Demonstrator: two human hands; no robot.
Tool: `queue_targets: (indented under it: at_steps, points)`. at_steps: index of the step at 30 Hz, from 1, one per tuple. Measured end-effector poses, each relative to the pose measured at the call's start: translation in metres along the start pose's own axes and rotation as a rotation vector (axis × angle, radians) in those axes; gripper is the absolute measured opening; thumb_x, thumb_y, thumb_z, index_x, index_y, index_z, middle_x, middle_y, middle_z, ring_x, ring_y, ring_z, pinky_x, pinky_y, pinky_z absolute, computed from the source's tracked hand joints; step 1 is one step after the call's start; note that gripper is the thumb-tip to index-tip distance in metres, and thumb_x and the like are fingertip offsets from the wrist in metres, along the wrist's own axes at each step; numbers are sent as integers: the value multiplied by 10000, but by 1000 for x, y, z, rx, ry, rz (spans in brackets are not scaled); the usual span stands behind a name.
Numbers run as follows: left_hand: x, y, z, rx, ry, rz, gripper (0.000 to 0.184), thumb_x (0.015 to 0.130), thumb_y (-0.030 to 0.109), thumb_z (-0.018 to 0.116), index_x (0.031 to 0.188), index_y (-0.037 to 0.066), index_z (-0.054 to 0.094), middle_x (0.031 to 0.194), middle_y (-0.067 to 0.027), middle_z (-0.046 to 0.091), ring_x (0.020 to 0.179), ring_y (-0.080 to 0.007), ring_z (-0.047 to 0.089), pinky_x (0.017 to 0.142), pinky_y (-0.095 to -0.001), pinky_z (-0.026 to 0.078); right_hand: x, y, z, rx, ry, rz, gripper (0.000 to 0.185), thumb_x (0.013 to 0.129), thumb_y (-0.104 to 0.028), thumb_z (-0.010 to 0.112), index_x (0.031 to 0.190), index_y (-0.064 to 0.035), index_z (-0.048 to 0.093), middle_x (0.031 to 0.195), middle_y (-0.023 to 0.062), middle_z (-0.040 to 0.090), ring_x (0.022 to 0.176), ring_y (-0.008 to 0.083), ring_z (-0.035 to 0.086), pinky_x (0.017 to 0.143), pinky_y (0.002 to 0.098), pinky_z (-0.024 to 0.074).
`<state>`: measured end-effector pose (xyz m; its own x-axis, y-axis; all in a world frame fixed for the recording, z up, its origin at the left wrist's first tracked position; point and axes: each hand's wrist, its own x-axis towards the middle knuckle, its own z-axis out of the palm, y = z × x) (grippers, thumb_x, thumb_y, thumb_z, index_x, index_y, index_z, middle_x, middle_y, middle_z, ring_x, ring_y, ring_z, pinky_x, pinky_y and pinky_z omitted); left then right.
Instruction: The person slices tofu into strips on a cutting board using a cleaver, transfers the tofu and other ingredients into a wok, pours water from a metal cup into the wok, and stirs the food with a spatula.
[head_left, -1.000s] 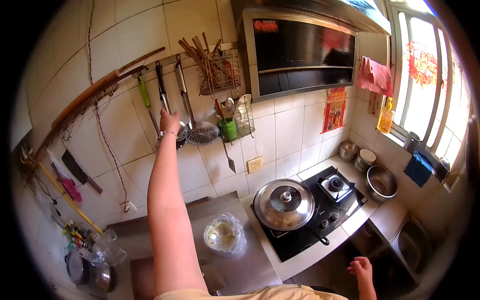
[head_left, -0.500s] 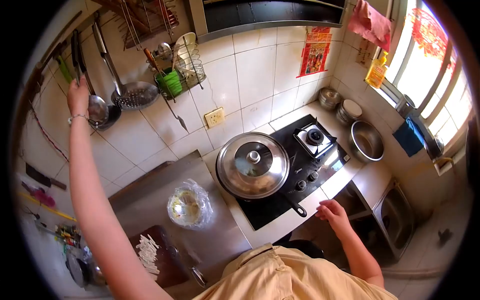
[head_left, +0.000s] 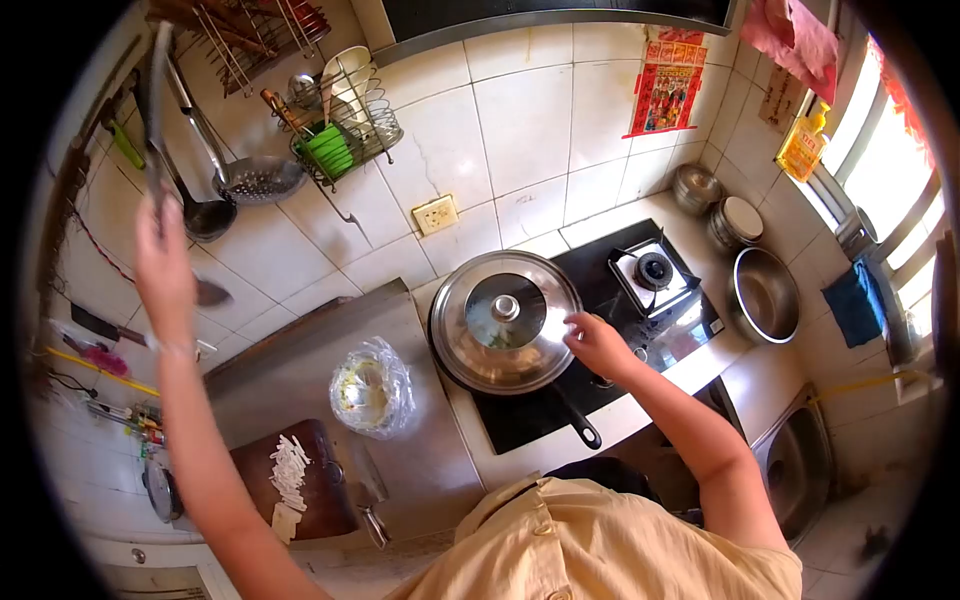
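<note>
Ladle (head_left: 211, 293) has moved, clasped in the left hand (head_left: 165, 250); the right hand (head_left: 597, 345), half-curled, is now by the lid (head_left: 470, 345).

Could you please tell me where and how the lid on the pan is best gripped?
I would pinch the central knob with the right hand, from above: it stands up from the middle of the round lid, with nothing over it.
</note>
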<state>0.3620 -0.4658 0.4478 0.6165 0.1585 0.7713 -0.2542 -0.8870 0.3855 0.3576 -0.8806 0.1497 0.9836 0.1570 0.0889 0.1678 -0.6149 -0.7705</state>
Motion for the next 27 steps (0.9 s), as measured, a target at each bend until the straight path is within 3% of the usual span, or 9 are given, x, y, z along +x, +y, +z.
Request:
queue_targets:
  at_steps: [3,7,9,11,13,16,20,25,27]
  points:
    - [-99,11,2,73,-176,-117,419,942,230,540,1240,-62,492,1130,-217,601,1025,-280,590,871,-375,455,49,1,35,-207,-21,-49,397,818,-298,645,1117,-54,550,909,185,640,873,358,630,741,437,501]
    - [-204,11,-4,131,-395,-69,362,917,181,561,1199,-41,520,1033,-232,614,927,-364,603,782,-419,475,82,-23,55,-362,-168,61,471,798,-343,661,1156,-60,545,935,179,654,875,354,633,768,425,504]
    - [-229,14,-11,-25,-522,-130,339,910,157,564,1180,-43,524,1002,-230,614,904,-369,599,777,-417,470,93,-14,71,-431,-201,33,439,795,-347,653,1108,-61,540,932,179,657,860,360,637,749,442,508]
    - [-256,7,-13,-59,-528,-175,333,910,150,564,1177,-44,524,998,-225,617,902,-365,601,779,-415,469,96,-17,82,-440,-157,114,387,786,-312,647,1060,-63,532,927,176,656,848,365,638,735,455,511]
    - [-277,-2,-13,-78,-515,-288,337,905,140,570,1176,-55,523,1023,-222,615,924,-355,597,805,-400,464,96,-16,87,-457,-119,90,348,768,-281,639,1017,-64,527,893,180,655,848,359,638,726,457,513]
    - [-296,-17,-7,-73,-506,-282,344,903,139,573,1178,-62,522,1058,-218,612,956,-341,592,830,-394,458,86,-19,69,-402,-33,31,327,744,-276,640,957,-61,515,820,162,651,819,347,637,707,453,507]
    - [-293,-4,1,-137,-554,-303,347,904,123,566,1189,-68,515,1085,-213,610,985,-332,588,851,-392,453,41,-22,-17,-291,67,11,319,730,-287,655,921,-67,525,850,151,647,822,353,617,710,449,483]
    - [-299,-6,38,-252,-602,-297,341,903,103,559,1195,-66,510,1070,-205,610,967,-304,593,853,-380,454,-64,-8,-151,-152,218,276,475,710,-310,691,1080,-37,573,952,189,640,909,335,622,793,400,487]
    - [-301,0,54,-286,-629,-307,338,904,103,557,1195,-62,512,1066,-205,610,958,-304,594,854,-377,454,-107,28,-182,-155,288,374,484,716,-299,707,1088,-21,569,945,196,630,884,310,624,755,382,492]
